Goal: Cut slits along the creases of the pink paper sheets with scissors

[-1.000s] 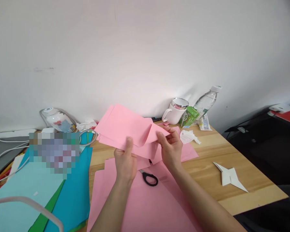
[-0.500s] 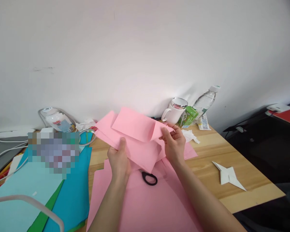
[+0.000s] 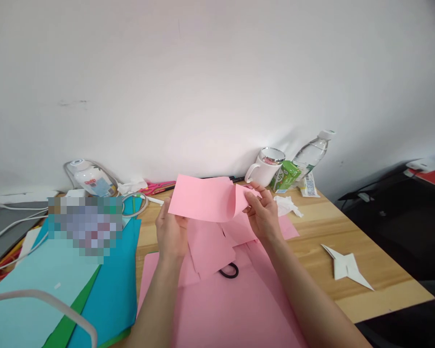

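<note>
A folded pink sheet of paper is held up over the table, its right end curling back on itself. My right hand pinches that curled end between thumb and fingers. At the left edge of the same paper is my left hand, its fingers closed around the lower left corner and partly hidden by it. Below lie loose pink pieces on a larger pink sheet. A black scissor handle pokes out from under one piece.
A white mug, a green carton and a tilted water bottle stand by the wall. Right lies a folded white paper star. Blue sheets, a white bottle and pink scissors are leftward.
My left hand has let go of the lower pink pieces, which now lie on the table partly over the scissors. It has moved to the left edge of the paper in my right hand.
</note>
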`<state>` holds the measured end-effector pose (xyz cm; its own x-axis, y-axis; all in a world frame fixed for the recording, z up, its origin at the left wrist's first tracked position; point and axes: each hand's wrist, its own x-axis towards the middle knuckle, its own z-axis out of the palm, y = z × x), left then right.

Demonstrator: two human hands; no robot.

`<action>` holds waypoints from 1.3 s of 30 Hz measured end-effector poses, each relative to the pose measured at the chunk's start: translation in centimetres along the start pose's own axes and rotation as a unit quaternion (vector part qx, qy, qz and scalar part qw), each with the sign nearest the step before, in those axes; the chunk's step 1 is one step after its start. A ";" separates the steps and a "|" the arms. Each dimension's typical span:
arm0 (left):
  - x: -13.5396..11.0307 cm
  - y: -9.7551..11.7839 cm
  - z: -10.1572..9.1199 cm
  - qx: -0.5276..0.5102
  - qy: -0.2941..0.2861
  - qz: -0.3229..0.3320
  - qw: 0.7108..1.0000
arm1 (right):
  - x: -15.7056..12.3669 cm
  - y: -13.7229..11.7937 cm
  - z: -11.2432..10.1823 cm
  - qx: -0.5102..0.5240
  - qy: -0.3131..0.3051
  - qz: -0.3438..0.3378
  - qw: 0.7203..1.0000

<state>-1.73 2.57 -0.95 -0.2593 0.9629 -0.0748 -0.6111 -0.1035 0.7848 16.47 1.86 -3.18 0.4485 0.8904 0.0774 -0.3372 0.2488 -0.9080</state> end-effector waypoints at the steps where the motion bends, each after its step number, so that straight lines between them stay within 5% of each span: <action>1: 0.1 0.4 0.1 -0.059 -0.018 -0.069 0.996 | 0.0 0.1 0.0 -0.003 -0.004 0.000 1.000; 4: 0.0 1.3 0.2 -0.131 -0.129 -0.194 0.964 | -0.1 0.2 -0.2 -0.035 -0.018 -0.012 0.999; 8: -0.4 1.9 -0.5 -0.112 -0.238 -0.219 0.940 | -0.2 0.0 -0.4 -0.107 -0.041 -0.049 0.992; 13: -0.1 2.1 -1.5 -0.061 -0.224 -0.203 0.951 | 0.0 -0.6 -0.7 -0.137 -0.076 -0.066 0.985; 17: 0.4 2.0 -1.5 -0.049 -0.193 -0.261 0.945 | 0.2 -0.5 -1.0 -0.131 -0.097 -0.064 0.985; 20: 0.5 1.7 -1.4 -0.055 -0.194 -0.324 0.924 | 0.3 -0.3 -1.2 -0.137 -0.098 -0.069 0.983; 27: 0.6 1.0 -2.2 0.003 -0.301 -0.443 0.844 | 0.4 -0.2 -1.4 -0.194 -0.100 -0.081 0.972; 35: 0.1 0.9 -2.1 0.078 -0.443 -0.387 0.805 | 0.3 -0.6 -1.3 -0.193 -0.108 -0.087 0.971; 39: -0.3 1.0 -1.6 0.135 -0.444 -0.369 0.805 | 0.3 -0.6 -1.2 -0.176 -0.103 -0.075 0.976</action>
<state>-3.43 1.75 -1.11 0.8100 0.5488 -0.2070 -0.1383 0.5216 0.8419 17.86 1.53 -3.12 0.2826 0.9207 0.2693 0.0407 0.2690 -0.9623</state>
